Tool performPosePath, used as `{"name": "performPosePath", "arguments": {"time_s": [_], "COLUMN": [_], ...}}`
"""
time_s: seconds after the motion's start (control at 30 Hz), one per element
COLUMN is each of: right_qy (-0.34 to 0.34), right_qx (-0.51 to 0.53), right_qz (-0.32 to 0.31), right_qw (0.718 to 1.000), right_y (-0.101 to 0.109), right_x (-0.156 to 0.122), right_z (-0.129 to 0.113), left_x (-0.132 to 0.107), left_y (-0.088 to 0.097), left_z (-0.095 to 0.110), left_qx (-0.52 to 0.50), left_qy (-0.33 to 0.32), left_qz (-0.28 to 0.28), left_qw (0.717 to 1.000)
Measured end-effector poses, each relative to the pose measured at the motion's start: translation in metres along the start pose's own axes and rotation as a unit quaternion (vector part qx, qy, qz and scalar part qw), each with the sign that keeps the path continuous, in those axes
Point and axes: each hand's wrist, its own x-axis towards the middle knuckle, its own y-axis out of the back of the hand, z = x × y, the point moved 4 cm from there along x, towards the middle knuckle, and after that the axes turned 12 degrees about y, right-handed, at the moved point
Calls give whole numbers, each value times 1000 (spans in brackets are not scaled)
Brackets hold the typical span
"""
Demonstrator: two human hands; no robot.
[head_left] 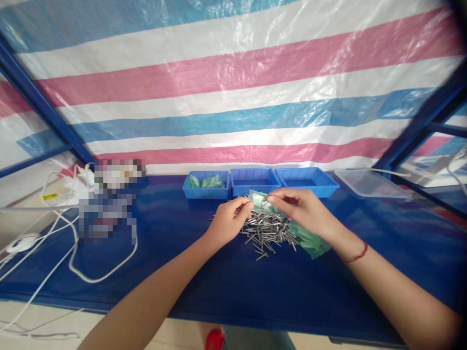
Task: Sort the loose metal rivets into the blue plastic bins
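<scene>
A heap of small metal nails (268, 232) lies on the dark blue table (233, 287). Several small green plastic bags (310, 240) lie at its right side. My left hand (228, 222) is closed in a pinch at the left edge of one green bag (260, 200) held just above the heap. My right hand (302, 210) pinches the same bag's top edge from the right. A red string circles my right wrist.
Three blue trays stand in a row at the back: the left one (206, 185) holds green bags, the middle (254, 181) and right (306, 180) look bare. A clear lid (370, 183) lies far right. White cables (73, 253) loop across the table's left part.
</scene>
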Motion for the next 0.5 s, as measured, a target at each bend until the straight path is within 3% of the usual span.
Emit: {"name": "performPosePath", "arguments": {"time_s": [0.27,0.5], "right_qy": [-15,-3], "right_qx": [64,87], "right_qz": [45,33], "right_qw": [997,996], "right_y": [-3,-9], "right_x": [-3,-1], "right_z": [0,-3], "left_x": [5,7], "left_y": [0,1], "left_z": [-7,-10], "left_qx": [-203,-208], "left_qy": [68,41], "left_qz": [-35,-12], "left_qw": [976,977]}}
